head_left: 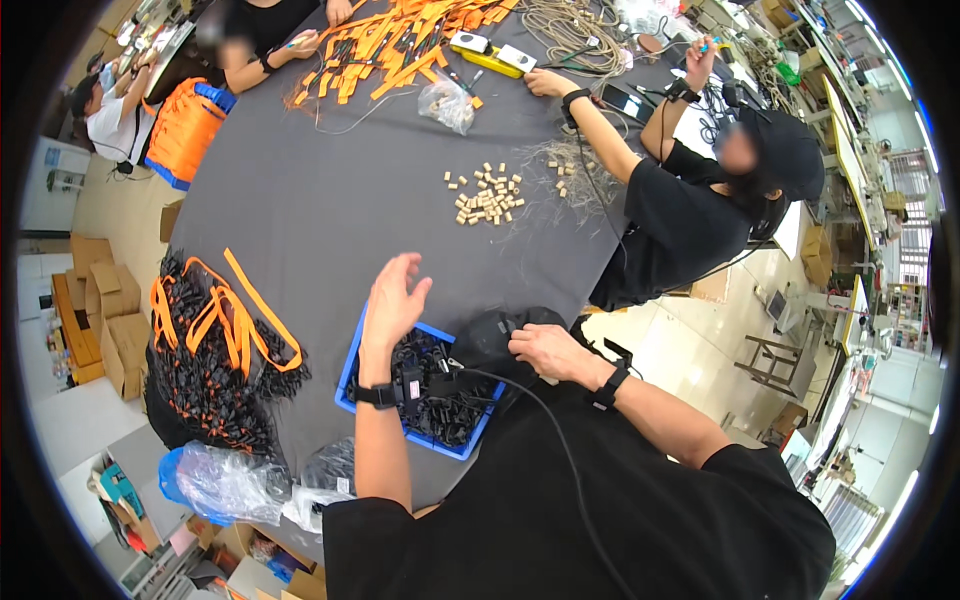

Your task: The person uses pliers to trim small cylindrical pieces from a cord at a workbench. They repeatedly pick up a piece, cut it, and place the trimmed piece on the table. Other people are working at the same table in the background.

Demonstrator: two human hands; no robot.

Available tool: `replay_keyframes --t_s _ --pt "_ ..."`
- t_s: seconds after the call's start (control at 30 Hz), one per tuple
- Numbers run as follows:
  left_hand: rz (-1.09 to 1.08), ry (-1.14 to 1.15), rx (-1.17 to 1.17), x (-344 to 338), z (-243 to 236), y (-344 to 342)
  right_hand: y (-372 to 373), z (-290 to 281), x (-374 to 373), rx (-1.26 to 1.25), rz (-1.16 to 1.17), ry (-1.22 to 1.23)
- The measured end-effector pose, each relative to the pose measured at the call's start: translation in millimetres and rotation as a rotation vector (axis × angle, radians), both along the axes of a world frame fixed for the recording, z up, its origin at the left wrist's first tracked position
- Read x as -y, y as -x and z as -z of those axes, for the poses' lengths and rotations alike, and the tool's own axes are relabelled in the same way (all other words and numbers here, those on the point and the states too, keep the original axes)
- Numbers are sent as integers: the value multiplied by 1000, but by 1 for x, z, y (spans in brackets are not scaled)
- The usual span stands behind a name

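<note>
1. Watching from my end: left hand (395, 305) is up over the far side of the blue tray (462, 452), fingers loosely extended, nothing in it that I can see.
2. Right hand (552, 350) is curled at the edge of a dark bundle (485, 340) just beside the tray, close to the wearer's body. Touching it, I think, but can't tell if it's actually gripping.
3. So that bundle's my main thing: near edge of the counter (330, 190), right of most of the small black parts (440, 425) in the tray. Too dark to say what it is.
4. My read on the step: sorting out the bundle, nothing being joined yet.
5. Next move, imo: get a sure pinch on the right, then drop the left to steady the bundle without snagging the cable (560, 440).
</note>
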State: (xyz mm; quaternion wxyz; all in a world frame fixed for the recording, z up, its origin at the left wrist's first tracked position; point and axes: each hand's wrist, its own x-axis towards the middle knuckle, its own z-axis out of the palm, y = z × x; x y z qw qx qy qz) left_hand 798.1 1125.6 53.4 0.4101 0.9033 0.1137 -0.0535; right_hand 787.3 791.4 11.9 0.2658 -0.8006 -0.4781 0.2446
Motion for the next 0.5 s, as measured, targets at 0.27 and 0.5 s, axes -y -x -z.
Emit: replay_keyframes --t_s 0.27,0.5 --pt "59 -143 16 10 90 -85 5 13 -3 -87 153 60" --pt "148 -306 6 14 174 -94 -32 24 16 -159 597 -127"
